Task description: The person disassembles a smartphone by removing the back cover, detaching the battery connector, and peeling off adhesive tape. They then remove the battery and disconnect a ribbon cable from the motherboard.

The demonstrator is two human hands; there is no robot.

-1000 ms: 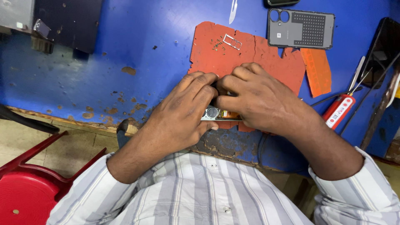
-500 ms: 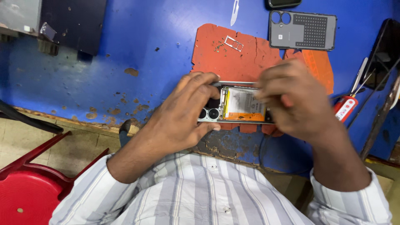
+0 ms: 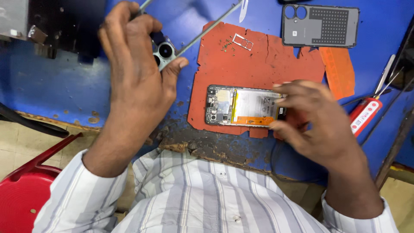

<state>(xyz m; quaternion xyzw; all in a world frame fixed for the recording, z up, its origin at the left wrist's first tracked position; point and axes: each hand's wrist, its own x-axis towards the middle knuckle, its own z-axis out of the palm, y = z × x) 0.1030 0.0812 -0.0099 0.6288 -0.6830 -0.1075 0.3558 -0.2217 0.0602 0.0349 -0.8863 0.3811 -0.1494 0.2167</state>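
Observation:
An opened phone (image 3: 241, 105) lies flat on an orange mat (image 3: 258, 60), its battery and circuit board showing. My right hand (image 3: 319, 125) pinches the phone's right end between fingers and thumb. My left hand (image 3: 133, 82) is raised up and to the left, gripping a thin grey phone frame (image 3: 165, 51) with round camera rings. The frame's bare rail slants up to the right over the blue bench.
A grey back cover (image 3: 321, 26) lies at the top right. On the mat sit a small card tray (image 3: 243, 42) and tiny screws (image 3: 225, 43). A red-handled screwdriver (image 3: 365, 116) lies at the right, a dark box (image 3: 69, 26) top left, a red stool (image 3: 26, 203) below.
Both hands were pressed over the phone. My left hand has lifted the grey frame off it and swung up to the left, leaving the phone's insides bare; my right hand slid to its right end.

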